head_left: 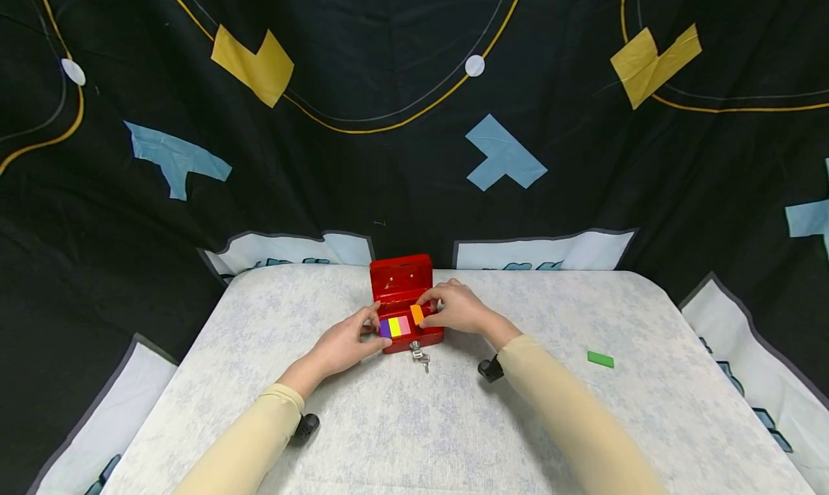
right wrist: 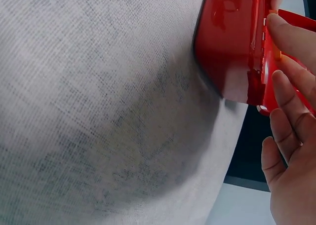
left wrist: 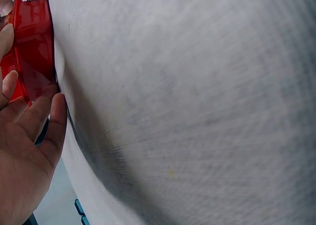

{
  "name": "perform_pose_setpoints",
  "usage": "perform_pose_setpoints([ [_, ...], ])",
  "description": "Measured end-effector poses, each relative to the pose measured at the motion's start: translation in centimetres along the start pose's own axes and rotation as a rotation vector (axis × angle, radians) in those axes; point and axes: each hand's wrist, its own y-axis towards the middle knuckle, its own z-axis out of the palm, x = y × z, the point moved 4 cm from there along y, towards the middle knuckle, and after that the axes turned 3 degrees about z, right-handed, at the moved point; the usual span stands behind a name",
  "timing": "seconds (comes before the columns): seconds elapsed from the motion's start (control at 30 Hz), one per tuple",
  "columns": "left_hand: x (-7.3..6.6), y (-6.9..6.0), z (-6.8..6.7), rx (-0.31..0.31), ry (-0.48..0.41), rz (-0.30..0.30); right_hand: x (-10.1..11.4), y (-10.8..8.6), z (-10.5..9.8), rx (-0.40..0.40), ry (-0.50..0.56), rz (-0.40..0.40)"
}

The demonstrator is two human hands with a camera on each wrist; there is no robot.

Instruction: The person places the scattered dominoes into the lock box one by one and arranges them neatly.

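Desk [head_left: 382, 437]: mottled woven cloth, rounded far corners
Backdrop [head_left: 388, 193]: black fabric
Box [head_left: 401, 286]: glossy red, lid raised, near desk's far edge
Hands: left hand [head_left: 343, 342] grips box's left end; right hand [head_left: 461, 308] pinches orange block [head_left: 417, 314] at its right

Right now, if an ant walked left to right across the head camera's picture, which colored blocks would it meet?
Purple block → yellow block → pink block → orange block → green block.
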Motion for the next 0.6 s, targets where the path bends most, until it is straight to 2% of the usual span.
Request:
perform_pose_setpoints([
  [0.3, -0.04, -0.01, 0.04, 0.005, -0.008, -0.002, 0.4, 0.24, 0.35, -0.011, -0.028, -0.014],
  [0.6, 0.08, 0.04, 0.06, 0.005, -0.021, -0.003, 0.85, 0.69, 0.65, -0.015, -0.115, -0.016],
])
